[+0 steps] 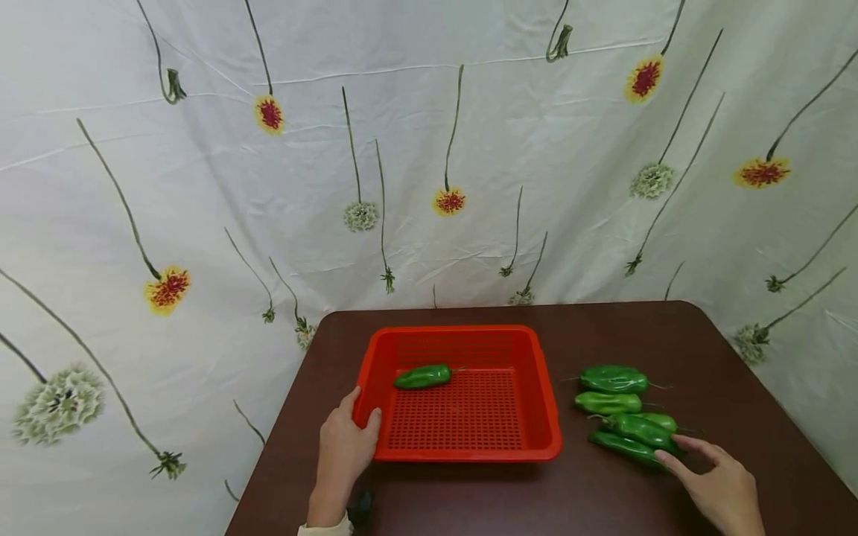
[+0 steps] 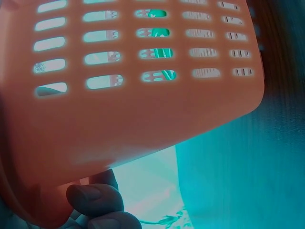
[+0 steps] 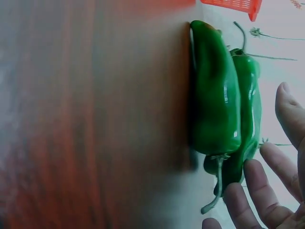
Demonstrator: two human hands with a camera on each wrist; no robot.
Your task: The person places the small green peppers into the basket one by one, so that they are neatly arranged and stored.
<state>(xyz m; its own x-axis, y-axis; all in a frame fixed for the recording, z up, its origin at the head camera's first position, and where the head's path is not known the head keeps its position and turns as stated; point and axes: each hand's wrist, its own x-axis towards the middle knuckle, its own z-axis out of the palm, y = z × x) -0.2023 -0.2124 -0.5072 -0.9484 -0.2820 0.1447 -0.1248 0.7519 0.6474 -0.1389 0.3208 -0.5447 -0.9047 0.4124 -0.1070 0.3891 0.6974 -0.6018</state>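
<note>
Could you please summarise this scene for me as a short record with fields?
Container: red perforated basket
Inside it: one green pepper, towards the back left
Outside it: group of green peppers on the dark table, right of the basket
Left hand: grips the basket's left side
Right hand: at the group's near right end, thumb and fingers apart; contact unclear
Backdrop: pale cloth with a flower print
</note>
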